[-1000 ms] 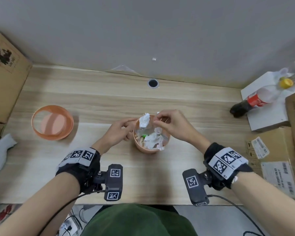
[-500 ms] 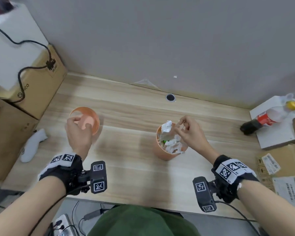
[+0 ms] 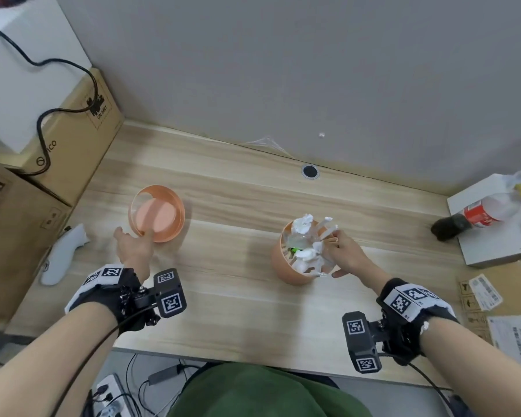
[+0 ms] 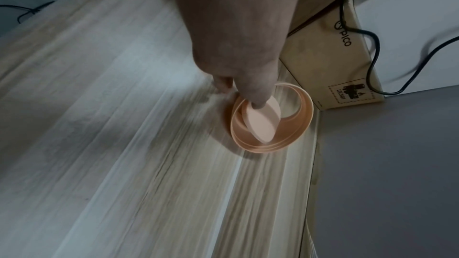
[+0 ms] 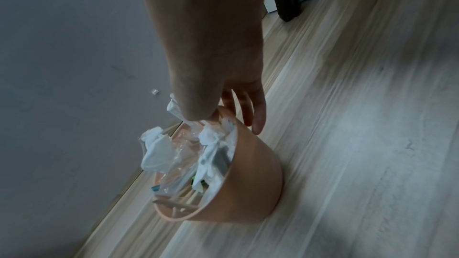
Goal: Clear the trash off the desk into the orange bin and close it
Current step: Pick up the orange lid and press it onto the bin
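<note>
The orange bin [image 3: 283,266] stands mid-desk, stuffed above its rim with white tissues, clear plastic and wooden sticks [image 3: 304,224]. My right hand [image 3: 343,254] is at its right rim. In the right wrist view the bin [image 5: 253,183] is below the hand [image 5: 223,85]; several fingers [image 5: 255,117] point straight down outside the wall and one presses a white wrapper at the rim. The orange lid ring [image 3: 175,224] lies at the left. My left hand [image 3: 133,248] reaches it. One fingertip [image 4: 258,103] pushes the tilted swing flap [image 4: 263,123] inside the ring [image 4: 293,128], with the thumb outside.
A cola bottle [image 3: 475,215] lies on a white box [image 3: 500,248] at the right, with cardboard boxes [image 3: 509,296] in front of it. At the left are cardboard boxes [image 3: 73,139], a black cable [image 3: 57,112] and a white controller [image 3: 62,254]. A cable hole [image 3: 309,171] sits near the wall.
My left hand left the bin, swung left and reached the lid, touching its flap. My right hand stayed at the bin and spread its thumb. The head view turned left.
</note>
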The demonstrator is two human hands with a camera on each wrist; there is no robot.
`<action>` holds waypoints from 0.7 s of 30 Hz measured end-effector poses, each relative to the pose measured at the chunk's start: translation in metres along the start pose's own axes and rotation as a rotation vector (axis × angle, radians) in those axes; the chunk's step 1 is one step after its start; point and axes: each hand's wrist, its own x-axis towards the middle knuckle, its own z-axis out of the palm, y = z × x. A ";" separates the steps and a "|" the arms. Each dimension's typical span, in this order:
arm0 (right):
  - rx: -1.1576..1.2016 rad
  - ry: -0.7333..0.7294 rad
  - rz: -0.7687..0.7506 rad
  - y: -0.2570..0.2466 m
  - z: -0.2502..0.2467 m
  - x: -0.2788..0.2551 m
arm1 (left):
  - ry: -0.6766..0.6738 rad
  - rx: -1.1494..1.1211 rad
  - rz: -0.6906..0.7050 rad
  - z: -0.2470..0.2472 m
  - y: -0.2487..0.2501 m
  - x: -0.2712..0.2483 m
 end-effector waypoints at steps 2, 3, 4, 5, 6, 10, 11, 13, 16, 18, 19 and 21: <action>-0.049 -0.065 0.004 -0.005 0.004 -0.004 | -0.023 -0.013 0.006 0.004 0.000 0.005; -0.074 -0.094 0.005 -0.007 0.007 -0.006 | -0.025 -0.012 0.019 0.006 -0.001 0.007; -0.096 -0.121 0.004 -0.009 0.010 -0.007 | -0.027 -0.003 0.028 0.007 -0.001 0.008; -0.111 -0.148 0.001 -0.010 0.013 -0.008 | -0.032 0.006 0.036 0.009 -0.001 0.009; -0.124 -0.175 -0.006 -0.012 0.016 -0.009 | -0.048 0.008 0.035 0.010 0.000 0.008; -0.174 -0.305 -0.071 -0.019 0.023 -0.011 | -0.189 -0.107 -0.010 0.019 0.005 0.008; -0.190 -0.347 -0.092 -0.022 0.022 -0.013 | -0.256 -0.215 -0.041 0.021 0.010 0.005; -0.187 -0.369 -0.152 -0.025 0.018 -0.015 | -0.395 -0.373 -0.048 0.025 0.024 -0.009; -0.099 -0.132 -0.352 -0.034 0.006 -0.017 | -0.578 -0.441 0.025 0.027 0.053 -0.036; 0.025 0.052 -0.454 -0.046 -0.002 -0.022 | -0.641 -0.459 0.083 0.025 0.073 -0.056; 0.094 0.096 -0.479 -0.055 -0.005 -0.027 | -0.658 -0.472 0.101 0.025 0.082 -0.066; 0.172 0.063 -0.487 -0.074 -0.009 -0.038 | -0.688 -0.485 0.140 0.024 0.097 -0.085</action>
